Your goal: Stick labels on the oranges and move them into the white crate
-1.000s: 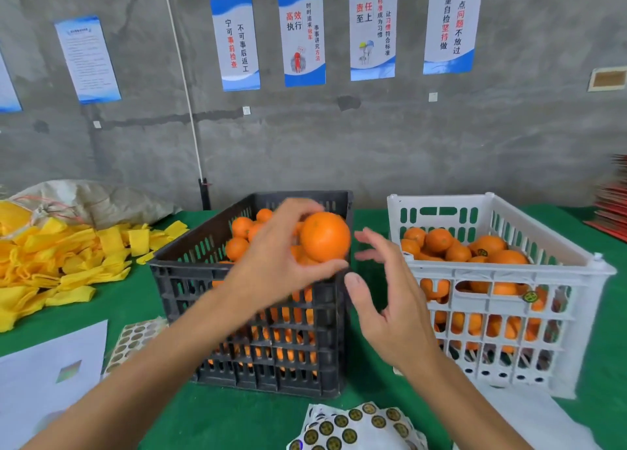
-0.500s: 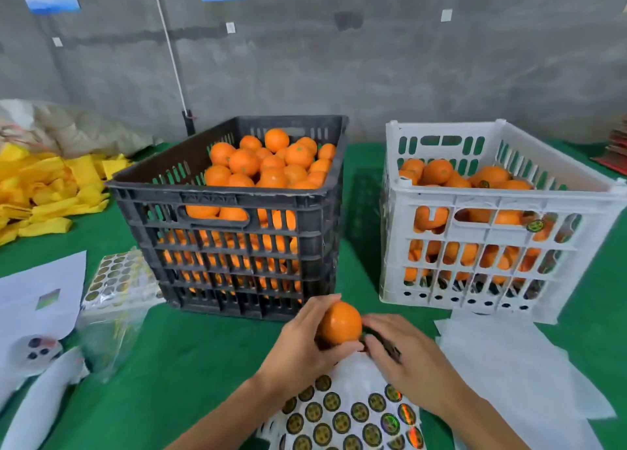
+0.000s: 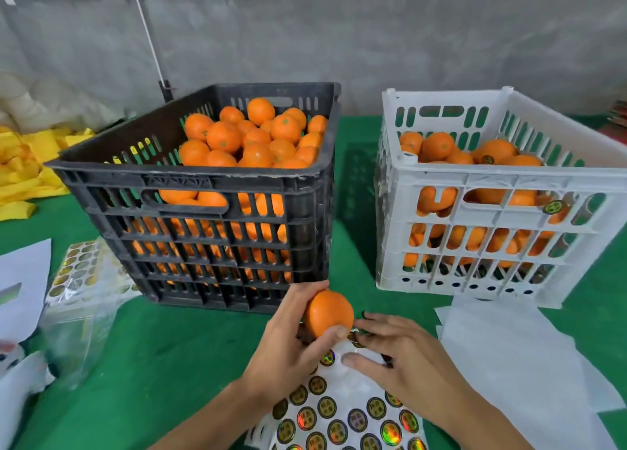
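Green cloth covers the counter (image 3: 190, 358) beneath a bare grey concrete wall, where a person is partway through labelling fruit. A black crate (image 3: 203, 212) heaped with unlabelled oranges stands at the middle left, and the white crate (image 3: 502, 212), well apart to its right, already holds a layer of oranges, at least two showing round dark stickers.

The left hand (image 3: 288, 344) grips one orange (image 3: 328, 313) just above the counter, in front of the black crate; its fingers are curled behind and over the fruit and the thumb presses the near, lower side, so the orange sits cupped between them with its front face bare. No label shows on that face.

The right hand (image 3: 403, 351) lies low and flat over the top edge of a sheet of labels (image 3: 342, 415), its fingers (image 3: 369, 324) stretched toward the orange and stopping just beside it. Whether a sticker is already pinched under the fingertips cannot be told, as they cover that spot.

The step in hand looks to be picking a label off the sheet. The next move would call for peeling one round sticker clean, pressing it onto the bare face of the orange, then carrying the fruit right and over the rim into the white crate.

Spare sticker sheets in a clear bag (image 3: 81, 300) lie at the left, yellow cloths (image 3: 23, 171) beyond them, and white paper (image 3: 509, 354) at the right.
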Motion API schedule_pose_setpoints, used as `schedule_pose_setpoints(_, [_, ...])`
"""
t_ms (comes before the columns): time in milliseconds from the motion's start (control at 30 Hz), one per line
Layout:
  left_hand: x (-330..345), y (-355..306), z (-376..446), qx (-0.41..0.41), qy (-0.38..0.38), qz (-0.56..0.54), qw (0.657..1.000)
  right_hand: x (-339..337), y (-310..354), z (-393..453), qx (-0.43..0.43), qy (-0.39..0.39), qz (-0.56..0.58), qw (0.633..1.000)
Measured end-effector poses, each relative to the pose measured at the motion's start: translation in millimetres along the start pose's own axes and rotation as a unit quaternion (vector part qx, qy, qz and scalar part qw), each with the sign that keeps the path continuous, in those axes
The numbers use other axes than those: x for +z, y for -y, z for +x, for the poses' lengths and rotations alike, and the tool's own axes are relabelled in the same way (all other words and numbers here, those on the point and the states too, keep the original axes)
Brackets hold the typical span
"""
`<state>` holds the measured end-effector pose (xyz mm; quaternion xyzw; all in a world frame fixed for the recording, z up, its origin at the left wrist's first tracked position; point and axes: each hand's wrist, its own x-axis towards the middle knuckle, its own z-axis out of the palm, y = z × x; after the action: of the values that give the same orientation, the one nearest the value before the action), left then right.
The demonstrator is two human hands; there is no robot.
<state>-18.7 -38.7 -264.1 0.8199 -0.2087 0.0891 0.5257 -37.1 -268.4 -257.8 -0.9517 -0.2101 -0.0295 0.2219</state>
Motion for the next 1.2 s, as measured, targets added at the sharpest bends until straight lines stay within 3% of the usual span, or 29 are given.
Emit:
schedule_pose_setpoints(133, [-1.2,-2.2,0.9,0.008,0.024,0.025,0.999,1.5,1.0,-0.9,0.004,-0.063,0.064,0.996])
schedule_pose_setpoints(267, [-1.6,-4.4,1.2,0.018,0.042,0.05,0.998,-1.7,8.4,-2.3,-0.03,-0.099,0.025,0.994])
schedule_pose_setpoints(367, [-1.1,-4.0,2.4,0.008,0.037,0.046,0.998,-6.7,12.4,-3.4,-0.043,-0.067,-0.005,0.997])
schedule_pose_setpoints(500, [-0.9,-2.8,3.1,0.006,0.031,0.04,0.999,-7.6,11.5,-2.4,-0.014,-0.017,0.038,0.999])
schedule_pose_setpoints(767, [-0.5,-0.7,2.4,0.014,0.033,0.038,0.999,-5.6,10.2,-0.9,0.022,0.0,0.019,1.0])
schedule_pose_setpoints(1067, [-1.3,-1.2,2.4,0.014,0.036,0.04,0.998,-4.7,13.7,-1.8,-0.022,-0.087,0.009,0.996])
schedule_pose_setpoints(1200, [-0.9,-1.9,3.0,0.013,0.037,0.038,0.999,-8.5,16.6,-1.9,-0.039,-0.057,-0.017,0.997])
